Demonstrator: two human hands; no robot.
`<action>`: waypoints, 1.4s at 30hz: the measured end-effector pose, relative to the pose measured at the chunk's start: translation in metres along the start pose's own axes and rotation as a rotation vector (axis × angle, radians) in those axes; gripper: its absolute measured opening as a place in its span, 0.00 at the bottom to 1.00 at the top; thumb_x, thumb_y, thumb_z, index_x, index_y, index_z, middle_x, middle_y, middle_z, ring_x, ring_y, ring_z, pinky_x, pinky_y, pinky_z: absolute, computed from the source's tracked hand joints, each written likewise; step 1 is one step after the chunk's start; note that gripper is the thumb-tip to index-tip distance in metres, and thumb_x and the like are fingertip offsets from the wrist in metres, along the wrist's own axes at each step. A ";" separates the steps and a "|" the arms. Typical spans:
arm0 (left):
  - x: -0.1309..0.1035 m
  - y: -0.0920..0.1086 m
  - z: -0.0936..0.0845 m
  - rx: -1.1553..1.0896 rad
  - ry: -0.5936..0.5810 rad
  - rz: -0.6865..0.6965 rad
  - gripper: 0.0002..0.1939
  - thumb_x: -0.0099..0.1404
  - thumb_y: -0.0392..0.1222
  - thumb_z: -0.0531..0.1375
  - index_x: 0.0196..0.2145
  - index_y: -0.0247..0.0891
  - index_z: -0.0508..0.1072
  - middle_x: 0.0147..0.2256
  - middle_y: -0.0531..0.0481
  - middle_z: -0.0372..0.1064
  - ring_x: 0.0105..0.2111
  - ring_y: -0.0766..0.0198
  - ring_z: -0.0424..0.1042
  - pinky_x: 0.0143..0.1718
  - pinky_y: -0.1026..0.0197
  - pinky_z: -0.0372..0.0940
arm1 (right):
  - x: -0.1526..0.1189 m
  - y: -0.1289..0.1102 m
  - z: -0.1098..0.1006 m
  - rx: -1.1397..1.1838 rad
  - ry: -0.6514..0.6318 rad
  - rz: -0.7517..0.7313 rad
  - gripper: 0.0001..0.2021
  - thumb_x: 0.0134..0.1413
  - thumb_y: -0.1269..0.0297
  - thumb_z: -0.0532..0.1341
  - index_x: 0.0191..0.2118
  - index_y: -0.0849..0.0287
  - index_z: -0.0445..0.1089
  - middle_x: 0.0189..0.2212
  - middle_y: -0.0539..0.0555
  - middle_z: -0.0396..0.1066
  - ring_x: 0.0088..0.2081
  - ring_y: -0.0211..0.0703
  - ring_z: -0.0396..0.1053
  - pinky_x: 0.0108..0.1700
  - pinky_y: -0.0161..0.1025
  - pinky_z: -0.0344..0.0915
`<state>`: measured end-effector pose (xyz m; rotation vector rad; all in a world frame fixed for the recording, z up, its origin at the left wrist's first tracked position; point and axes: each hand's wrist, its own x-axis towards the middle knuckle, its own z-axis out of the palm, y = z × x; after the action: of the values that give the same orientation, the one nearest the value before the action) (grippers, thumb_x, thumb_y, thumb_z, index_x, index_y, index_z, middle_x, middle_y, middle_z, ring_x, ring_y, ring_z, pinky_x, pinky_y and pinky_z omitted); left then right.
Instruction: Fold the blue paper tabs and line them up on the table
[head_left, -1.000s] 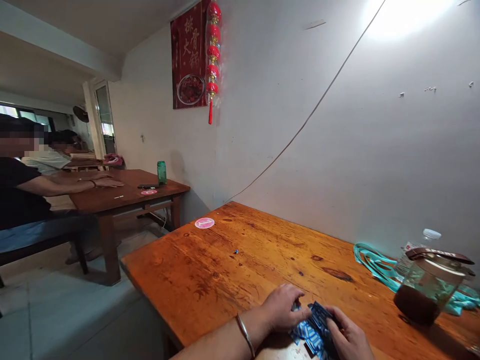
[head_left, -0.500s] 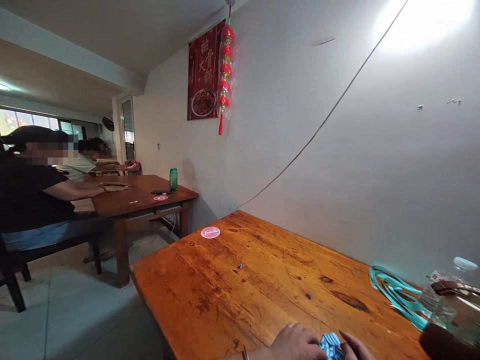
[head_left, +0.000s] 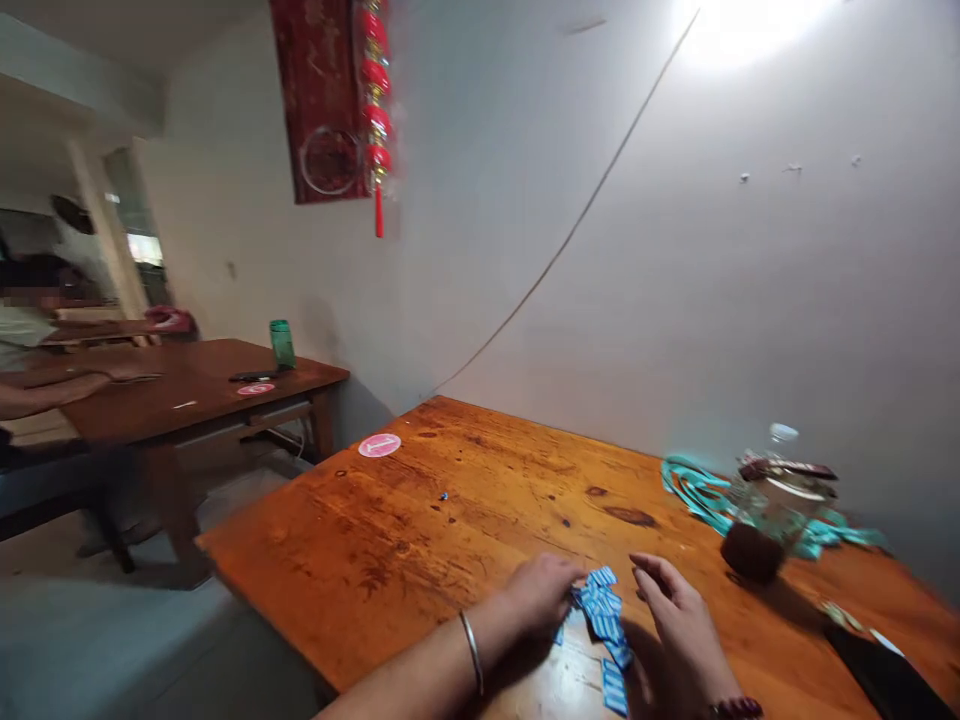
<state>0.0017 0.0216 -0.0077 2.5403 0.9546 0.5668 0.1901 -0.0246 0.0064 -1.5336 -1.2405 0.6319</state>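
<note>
Where the striped pieces lie: small, flat, blue-and-white striped pieces [head_left: 602, 603] form a loose heap on the orange-brown wooden bench [head_left: 480, 520], between the two hands, with some trailing toward the wearer.
Left hand: the left hand [head_left: 541, 592], with a silver metal bangle [head_left: 472, 652] at its wrist, is at the heap's left side; its fingertips are hidden, so whether they grasp a piece cannot be told.
Right hand: the right hand [head_left: 681, 618] is just right of the heap, its fingers released, thumb and forefinger apart, nothing visible between them.
Step in hand: judging by the pose, handling the pieces as a loose heap.
Next move: moving more pieces would seem to call for the right fingers to come in low and press lightly, as such thin pieces may slide.
Strapped jar: a clear, wide jar with a brown strap [head_left: 787, 473] stands farther right, dark in its lower part; whether that is liquid or a cover is unclear.
White-capped bottle: a clear plastic bottle with a white cap [head_left: 784, 433] is behind the jar, its contents hidden.
Green bottle: a translucent green bottle [head_left: 282, 345] stands on the farther brown bench [head_left: 187, 385], contents indistinct.
</note>
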 end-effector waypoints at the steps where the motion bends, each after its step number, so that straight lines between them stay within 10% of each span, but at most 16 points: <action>1: -0.003 -0.001 -0.004 -0.027 0.036 -0.009 0.15 0.56 0.40 0.54 0.43 0.42 0.67 0.41 0.48 0.68 0.41 0.60 0.65 0.42 0.60 0.59 | -0.003 0.003 -0.003 -0.004 0.034 0.013 0.18 0.41 0.52 0.56 0.35 0.60 0.70 0.34 0.56 0.73 0.37 0.47 0.69 0.38 0.38 0.66; 5: -0.013 -0.014 -0.017 -0.160 0.208 -0.104 0.16 0.59 0.43 0.52 0.45 0.39 0.66 0.44 0.47 0.66 0.43 0.62 0.63 0.45 0.61 0.58 | -0.014 0.021 -0.014 -0.099 0.068 0.020 0.17 0.46 0.53 0.53 0.35 0.61 0.69 0.32 0.56 0.72 0.36 0.46 0.69 0.37 0.37 0.65; 15: -0.017 -0.005 -0.028 -0.083 -0.028 -0.019 0.21 0.52 0.51 0.59 0.43 0.43 0.68 0.42 0.49 0.64 0.42 0.59 0.60 0.45 0.59 0.55 | -0.028 0.006 0.004 -0.409 -0.256 -0.288 0.18 0.42 0.60 0.59 0.43 0.52 0.67 0.45 0.54 0.66 0.48 0.50 0.59 0.49 0.46 0.54; 19: -0.013 -0.001 -0.022 -0.064 -0.054 -0.010 0.21 0.49 0.49 0.61 0.43 0.45 0.68 0.44 0.50 0.63 0.43 0.58 0.59 0.45 0.58 0.54 | -0.033 -0.003 0.011 -0.465 -0.323 -0.285 0.06 0.45 0.63 0.57 0.31 0.52 0.69 0.38 0.51 0.68 0.42 0.46 0.62 0.44 0.42 0.56; 23: -0.008 -0.003 -0.017 -0.124 -0.014 -0.048 0.10 0.56 0.41 0.56 0.37 0.41 0.71 0.36 0.50 0.67 0.38 0.62 0.62 0.41 0.61 0.55 | -0.032 -0.001 0.010 -0.400 -0.288 -0.229 0.07 0.49 0.65 0.53 0.28 0.56 0.68 0.30 0.51 0.68 0.35 0.43 0.64 0.37 0.38 0.58; 34: -0.004 -0.018 -0.026 -0.357 0.255 -0.175 0.16 0.62 0.47 0.47 0.39 0.38 0.70 0.38 0.47 0.68 0.38 0.63 0.65 0.39 0.63 0.59 | -0.009 0.000 0.013 -0.458 -0.157 -0.143 0.15 0.54 0.58 0.49 0.41 0.57 0.67 0.39 0.56 0.70 0.42 0.46 0.65 0.43 0.40 0.58; 42: -0.016 -0.032 -0.046 -0.056 -0.029 -0.117 0.16 0.50 0.53 0.59 0.31 0.38 0.71 0.34 0.50 0.65 0.35 0.62 0.61 0.36 0.64 0.56 | -0.018 -0.011 0.038 -0.417 -0.222 -0.259 0.12 0.52 0.59 0.51 0.29 0.54 0.70 0.30 0.52 0.71 0.36 0.43 0.66 0.39 0.38 0.58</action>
<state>-0.0488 0.0415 0.0124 2.4188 1.0534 0.5132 0.1471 -0.0268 -0.0002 -1.6267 -1.7932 0.3940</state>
